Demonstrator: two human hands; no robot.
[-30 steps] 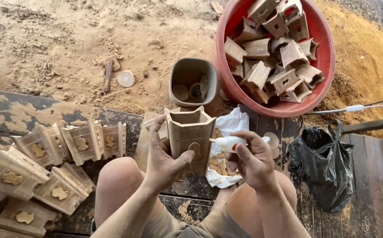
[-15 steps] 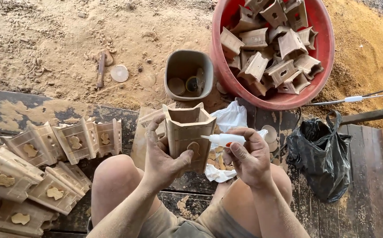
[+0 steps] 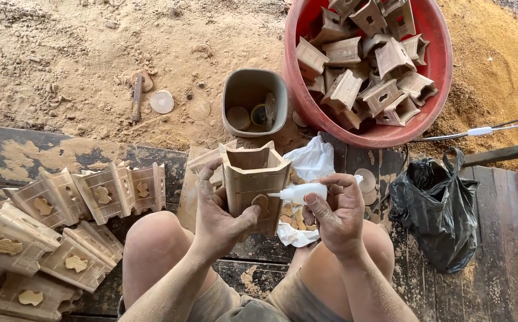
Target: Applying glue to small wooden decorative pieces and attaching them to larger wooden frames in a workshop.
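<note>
My left hand (image 3: 220,214) grips a hollow square wooden box (image 3: 254,176), open end up, above my knees. A small flat wooden ornament (image 3: 261,203) lies on its near face, under my thumb. In my right hand (image 3: 336,214) is a small white glue bottle (image 3: 301,192), its nozzle pointing left at that ornament. Behind the box lies a white plastic bag (image 3: 313,161) with small wooden cut-outs on it.
A red basin (image 3: 438,89) full of plain wooden boxes stands at the upper right. A grey square tub (image 3: 232,116) with round discs sits beside it. Rows of boxes with ornaments (image 3: 62,238) lie at the left. A black plastic bag (image 3: 438,209) lies right, on dark planks; sawdust ground beyond.
The view has shifted slightly. My right hand has brought the glue bottle's nozzle closer to the ornament on the box. My left hand still holds the box.
</note>
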